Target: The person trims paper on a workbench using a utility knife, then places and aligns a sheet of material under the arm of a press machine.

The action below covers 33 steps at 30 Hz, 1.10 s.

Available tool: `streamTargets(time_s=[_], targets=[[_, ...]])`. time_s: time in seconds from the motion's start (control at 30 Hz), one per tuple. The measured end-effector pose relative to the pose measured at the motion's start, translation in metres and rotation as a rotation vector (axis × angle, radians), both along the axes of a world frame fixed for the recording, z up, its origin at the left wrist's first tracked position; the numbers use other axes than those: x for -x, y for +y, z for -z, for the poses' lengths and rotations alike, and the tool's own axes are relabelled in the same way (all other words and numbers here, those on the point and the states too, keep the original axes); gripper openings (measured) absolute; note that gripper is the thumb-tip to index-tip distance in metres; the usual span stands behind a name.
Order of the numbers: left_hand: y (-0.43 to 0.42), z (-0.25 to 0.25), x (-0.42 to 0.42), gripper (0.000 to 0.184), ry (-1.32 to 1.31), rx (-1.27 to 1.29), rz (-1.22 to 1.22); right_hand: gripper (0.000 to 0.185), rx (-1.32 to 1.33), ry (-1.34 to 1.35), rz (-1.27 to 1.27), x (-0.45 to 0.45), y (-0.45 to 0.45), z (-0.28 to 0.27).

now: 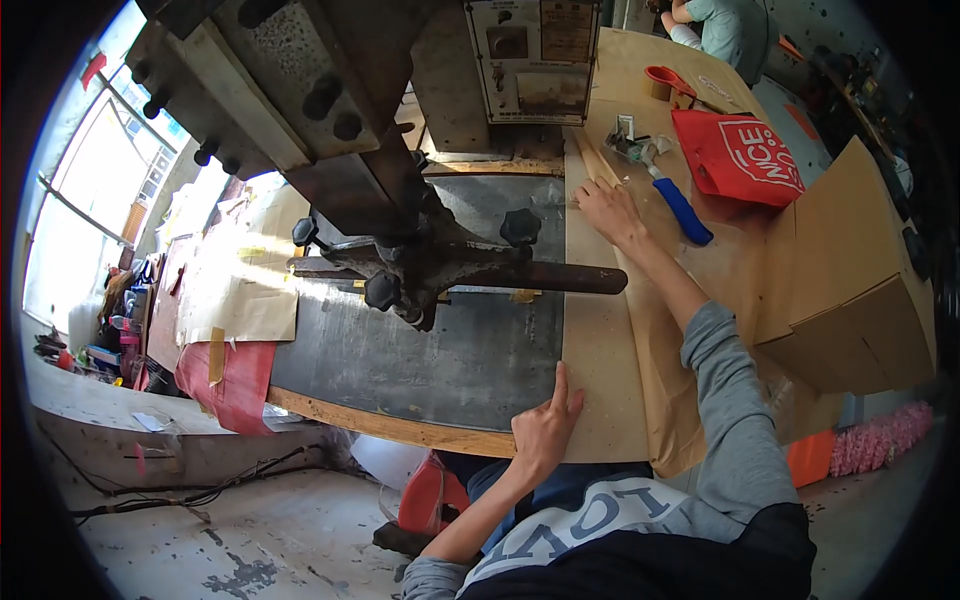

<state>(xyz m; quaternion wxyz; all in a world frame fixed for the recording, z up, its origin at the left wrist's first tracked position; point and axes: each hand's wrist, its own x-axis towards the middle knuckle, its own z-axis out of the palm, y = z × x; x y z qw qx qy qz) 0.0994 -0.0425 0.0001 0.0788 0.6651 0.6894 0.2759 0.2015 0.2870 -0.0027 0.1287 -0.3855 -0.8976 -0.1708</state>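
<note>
My left hand [545, 432] is at the near edge of the work surface. Its index finger is stretched out along the seam between the dark metal plate [430, 375] and a tan board strip [598, 370], the other fingers curled. Farther off, my right hand [608, 212] lies palm down with bent fingers on the far part of the strip, beside a fold of brown paper [655, 370]. Nothing shows in its grip. Over the plate hangs a heavy metal press head [400, 260] with black knobs and a horizontal bar [570, 280] reaching between my hands.
A blue-handled tool [682, 212], a red bag [735, 155] and an open cardboard box [840, 280] stand to the right. Paper sheets [245, 270] and red mesh [235, 380] cover the left side. Another person [730, 35] sits at the far back.
</note>
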Motion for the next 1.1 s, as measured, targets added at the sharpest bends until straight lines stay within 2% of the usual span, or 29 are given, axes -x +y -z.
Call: streamTargets(time_s=[0.17,0.47,0.57,0.67,0.73,0.8,0.87,0.97,1.07,1.1], targets=[[0.003,0.002,0.001,0.056,0.104,-0.035,0.004,0.009,-0.003,-0.027,0.013,0.001,-0.001,0.0],[-0.003,-0.003,-0.005,0.052,0.124,0.042,-0.045,0.01,-0.031,0.001,0.021,0.001,0.0,0.007],[-0.006,-0.001,-0.007,0.052,0.133,0.026,-0.046,0.012,0.04,0.043,0.021,0.001,-0.002,0.001],[-0.005,-0.001,-0.006,0.052,0.148,0.023,-0.049,0.016,0.117,0.086,0.0,-0.007,-0.006,-0.028],[-0.003,0.0,-0.005,0.05,0.135,0.017,-0.048,0.021,0.037,0.399,0.027,-0.025,0.008,-0.038],[-0.002,0.001,-0.005,0.048,0.143,0.009,-0.06,0.023,-0.165,0.534,0.217,-0.049,0.011,-0.057],[-0.001,0.004,-0.006,0.047,0.17,0.002,-0.075,0.033,-0.099,0.575,0.442,-0.084,0.019,-0.055],[0.002,0.008,-0.006,0.044,0.137,-0.014,-0.095,0.039,0.125,0.368,0.417,-0.122,0.016,-0.03],[0.007,0.003,-0.004,0.044,0.163,0.024,-0.09,0.044,0.241,0.353,0.339,-0.124,0.001,-0.019],[0.006,0.004,-0.004,0.044,0.149,0.017,-0.089,0.044,0.206,0.346,0.341,-0.127,0.002,-0.011]])
